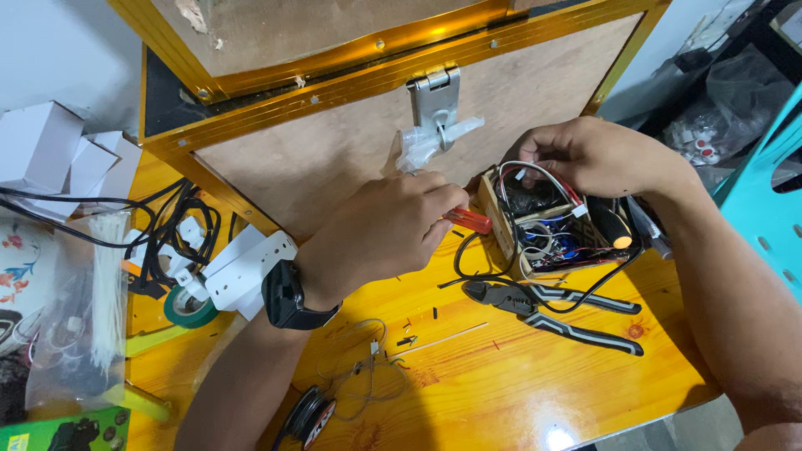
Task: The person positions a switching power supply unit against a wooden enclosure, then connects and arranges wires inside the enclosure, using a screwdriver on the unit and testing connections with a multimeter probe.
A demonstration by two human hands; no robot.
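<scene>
Working at the small wooden box [511,242] of wires.
My left hand [388,230] grips a red-handled screwdriver [468,220] beside it; my right hand [597,154] pinches its wires [543,171]; pliers [551,307] lie just below.

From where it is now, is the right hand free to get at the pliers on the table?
Probably yes. The pliers lie in the open on the yellow table, just below the right hand, which is busy with wires at the small box; only a black wire crosses them.

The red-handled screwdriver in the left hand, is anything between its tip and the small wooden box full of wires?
Nothing visible. The red-handled screwdriver in the left hand points straight at the small wooden box; the right hand holds wires above it. The pliers lie nearer the table's edge.
</scene>
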